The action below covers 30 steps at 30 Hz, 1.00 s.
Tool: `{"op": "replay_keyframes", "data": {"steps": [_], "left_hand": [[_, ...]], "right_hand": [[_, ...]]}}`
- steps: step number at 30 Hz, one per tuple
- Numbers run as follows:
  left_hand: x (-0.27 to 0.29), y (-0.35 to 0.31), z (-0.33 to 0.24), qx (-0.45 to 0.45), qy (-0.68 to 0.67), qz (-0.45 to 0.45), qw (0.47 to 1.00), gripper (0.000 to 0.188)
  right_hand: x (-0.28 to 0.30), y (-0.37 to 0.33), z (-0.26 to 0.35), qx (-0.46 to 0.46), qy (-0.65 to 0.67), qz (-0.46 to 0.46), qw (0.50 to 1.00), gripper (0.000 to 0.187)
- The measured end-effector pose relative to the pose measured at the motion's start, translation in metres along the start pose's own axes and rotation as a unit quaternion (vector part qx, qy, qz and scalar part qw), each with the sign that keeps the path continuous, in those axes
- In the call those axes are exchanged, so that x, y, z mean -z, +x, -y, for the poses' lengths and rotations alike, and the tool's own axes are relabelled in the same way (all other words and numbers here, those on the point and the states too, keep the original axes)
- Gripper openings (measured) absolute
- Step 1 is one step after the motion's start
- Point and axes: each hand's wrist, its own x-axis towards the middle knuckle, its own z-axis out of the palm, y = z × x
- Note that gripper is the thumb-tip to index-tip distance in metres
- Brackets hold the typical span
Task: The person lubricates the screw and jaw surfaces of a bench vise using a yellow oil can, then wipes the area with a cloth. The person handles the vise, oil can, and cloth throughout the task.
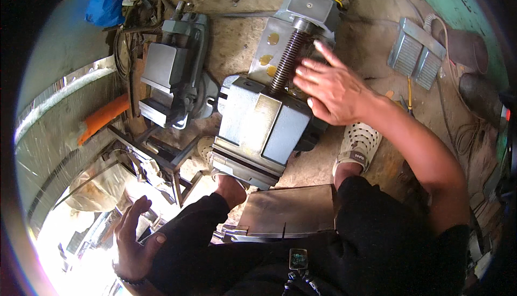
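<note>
The large vise (242, 110) is set on the middle of the floor (229, 46), between the two feet, its screw end turned toward the floor's far edge. Its main parts are seen joined: the sliding body is seated on the bed, and the threaded screw (289, 59) is run into the end block (309, 8). The screw is left exposed between body and block, and amber patches (265, 60) are seen on the bare bed beside it, so the vise is judged to be whole, with its surface not wiped clean.

The right hand (336, 94) is held over the right side of the screw; its fingers are extended, slightly blurred, and closed on nothing. Whether the screw is touched cannot be told. The left hand (134, 242) is held out by the left thigh, its fingers parted and no object seen in them.

A smaller vise (161, 67) is placed toward the floor's left edge, untouched by either hand. Toward the right edge a ribbed grey pedal unit (417, 51) is set down. How much work is left on the large vise cannot be settled from this view.
</note>
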Motion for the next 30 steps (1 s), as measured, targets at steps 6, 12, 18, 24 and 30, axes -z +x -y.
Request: {"op": "replay_keyframes", "data": {"steps": [6,12,18,24,30], "left_hand": [[0.01,0.001,0.001,-0.006,-0.025,0.003,1.0,0.094],[0.024,-0.008,0.001,0.001,-0.11,0.029,0.993,0.102],[0.037,0.02,0.014,-0.202,0.002,0.181,0.963,0.09],[-0.007,0.115,0.031,-0.25,0.053,0.007,0.967,0.067],[-0.015,0.128,0.069,-0.204,-0.119,0.028,0.971,0.069]], "right_hand": [[0.023,-0.009,0.006,0.049,0.073,0.02,0.996,0.053],[0.059,-0.022,0.007,-0.002,0.034,0.008,0.999,0.05],[0.067,-0.029,0.021,-0.015,0.117,-0.017,0.993,0.057],[0.059,-0.026,0.029,0.001,0.12,-0.002,0.993,0.066],[0.096,-0.011,0.039,0.009,0.085,0.032,0.996,0.068]]}}
